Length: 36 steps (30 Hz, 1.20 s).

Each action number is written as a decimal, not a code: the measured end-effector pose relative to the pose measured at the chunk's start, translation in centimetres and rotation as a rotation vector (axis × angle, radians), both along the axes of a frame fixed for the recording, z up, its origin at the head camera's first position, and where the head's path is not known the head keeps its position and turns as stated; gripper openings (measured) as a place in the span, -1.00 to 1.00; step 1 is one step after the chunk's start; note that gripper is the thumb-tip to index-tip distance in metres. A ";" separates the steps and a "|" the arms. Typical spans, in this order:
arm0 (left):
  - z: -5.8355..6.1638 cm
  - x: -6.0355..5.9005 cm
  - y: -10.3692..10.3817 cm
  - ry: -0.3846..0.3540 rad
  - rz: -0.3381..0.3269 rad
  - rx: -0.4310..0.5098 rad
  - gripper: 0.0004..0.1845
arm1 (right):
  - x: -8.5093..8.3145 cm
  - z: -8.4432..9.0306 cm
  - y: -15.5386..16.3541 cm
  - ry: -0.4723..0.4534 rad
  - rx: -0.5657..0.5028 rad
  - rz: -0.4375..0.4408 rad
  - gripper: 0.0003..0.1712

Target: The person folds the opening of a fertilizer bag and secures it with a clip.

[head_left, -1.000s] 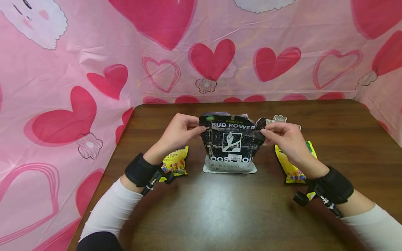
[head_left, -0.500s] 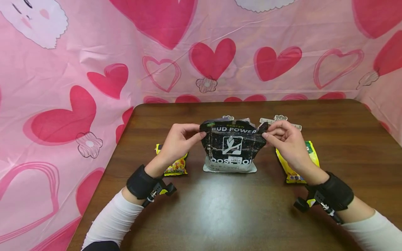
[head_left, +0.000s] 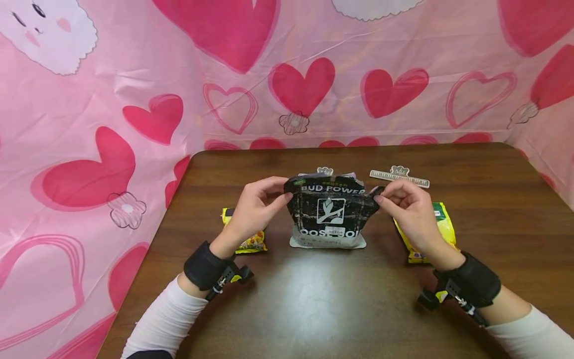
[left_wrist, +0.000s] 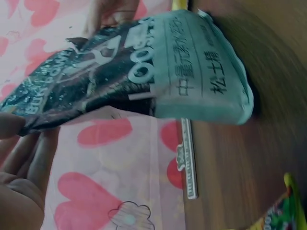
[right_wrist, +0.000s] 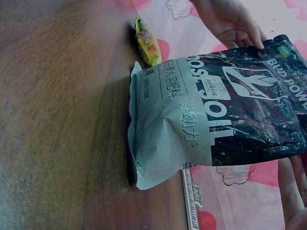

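A black and grey soil bag marked BUD POWER stands upright on the brown table. My left hand pinches its top left corner and my right hand pinches its top right corner. The left wrist view shows the soil bag from the side with my left fingers at its top edge. In the right wrist view the soil bag fills the middle, with my left hand on the far corner and my right fingers near the top.
A yellow packet lies by my left wrist and another yellow packet under my right hand. Two white clip strips lie behind the bag. Pink heart-print sheeting surrounds the table.
The top of the bag has sunk slightly and both hands have lowered and drawn nearer me with it. The clip strips behind the bag show more.
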<state>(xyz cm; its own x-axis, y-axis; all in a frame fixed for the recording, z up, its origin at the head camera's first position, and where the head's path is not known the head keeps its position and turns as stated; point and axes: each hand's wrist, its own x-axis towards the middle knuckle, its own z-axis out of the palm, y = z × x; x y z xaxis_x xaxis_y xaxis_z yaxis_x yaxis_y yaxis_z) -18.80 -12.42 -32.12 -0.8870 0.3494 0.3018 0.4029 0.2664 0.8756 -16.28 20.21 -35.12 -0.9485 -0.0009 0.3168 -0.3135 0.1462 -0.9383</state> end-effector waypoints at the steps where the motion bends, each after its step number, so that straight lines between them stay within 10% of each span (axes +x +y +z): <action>1: -0.1 0.0 0.0 0.026 -0.004 -0.003 -0.74 | 0.0 -0.1 0.0 0.009 0.000 0.003 -0.90; 15: -1.4 -0.3 -0.6 0.405 -0.123 0.008 -0.71 | 0.3 -0.7 0.2 0.089 -0.080 0.125 -0.85; 36: -1.6 -0.2 0.3 0.478 -0.135 -0.074 -0.77 | -0.1 -1.9 -0.1 0.296 0.199 0.138 -0.55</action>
<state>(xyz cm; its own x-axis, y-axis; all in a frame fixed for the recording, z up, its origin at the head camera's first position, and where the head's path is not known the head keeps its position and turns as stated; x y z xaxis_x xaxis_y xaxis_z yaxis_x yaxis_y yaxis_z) -18.97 -12.15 -33.72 -0.6008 0.4873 0.6337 0.7896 0.2382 0.5654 -16.36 20.09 -36.98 -0.8024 -0.2111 0.5582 -0.5965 0.2534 -0.7616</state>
